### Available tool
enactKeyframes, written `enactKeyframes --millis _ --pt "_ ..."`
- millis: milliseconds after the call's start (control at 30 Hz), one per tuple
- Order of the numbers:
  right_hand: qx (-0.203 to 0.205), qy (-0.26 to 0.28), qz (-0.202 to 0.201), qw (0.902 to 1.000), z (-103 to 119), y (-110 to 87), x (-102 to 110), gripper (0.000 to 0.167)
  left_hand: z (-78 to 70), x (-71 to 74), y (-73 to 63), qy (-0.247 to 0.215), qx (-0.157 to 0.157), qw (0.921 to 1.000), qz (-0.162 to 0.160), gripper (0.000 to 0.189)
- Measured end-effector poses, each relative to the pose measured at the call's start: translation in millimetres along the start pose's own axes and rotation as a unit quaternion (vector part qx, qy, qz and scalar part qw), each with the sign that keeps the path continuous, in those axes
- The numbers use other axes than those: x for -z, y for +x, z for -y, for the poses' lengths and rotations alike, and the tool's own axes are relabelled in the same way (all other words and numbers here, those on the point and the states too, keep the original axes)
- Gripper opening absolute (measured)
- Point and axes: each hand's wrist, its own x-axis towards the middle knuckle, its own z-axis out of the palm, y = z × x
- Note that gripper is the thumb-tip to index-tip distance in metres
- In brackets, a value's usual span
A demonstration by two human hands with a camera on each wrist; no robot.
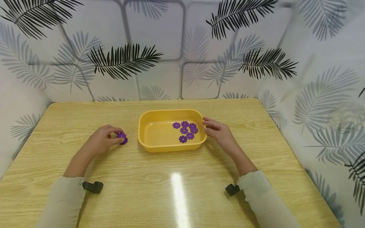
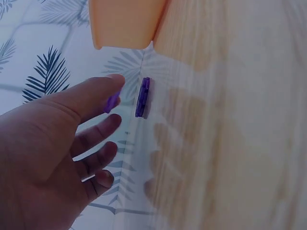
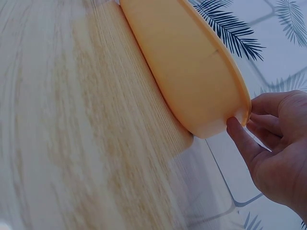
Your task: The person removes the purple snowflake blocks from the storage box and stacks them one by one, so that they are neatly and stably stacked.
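Thumb and forefinger of my left hand [image 1: 103,139] pinch a purple notched flower-shaped disc [image 1: 121,135]. Just beneath it another purple disc [image 1: 124,141] lies on the table; the left wrist view shows the held disc [image 2: 112,102] apart from the disc on the table [image 2: 143,97], seen edge-on. To the right stands a yellow plastic tub [image 1: 168,148]. Several purple discs [image 1: 184,130] lie in its right half. My right hand [image 1: 220,133] holds the tub's right end, thumb [image 3: 238,134] against the outer wall and fingers at the rim, their tips partly hidden.
The tub sits on a pale wood-grain table [image 1: 137,190], which ends at a back edge by a leaf-patterned white covering [image 1: 159,79]. A similar covering [image 1: 328,104] hangs at the right. Black wrist cameras [image 1: 95,187] sit at both sleeve cuffs.
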Motion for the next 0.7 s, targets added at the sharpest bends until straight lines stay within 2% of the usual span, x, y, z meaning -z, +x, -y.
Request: enactKeyframes --millis 300,700 --pt "-0.003 -0.004 0.000 1.0000 -2.0 0.9 0.6 0.041 7.1 -5.5 0.8 -0.010 0.002 0.9997 0.024 0.040" --pt "-0.002 0.005 0.005 1.0000 -1.1 -0.4 -0.1 0.042 8.5 -7.7 0.0 -0.014 0.003 0.9996 0.025 0.041"
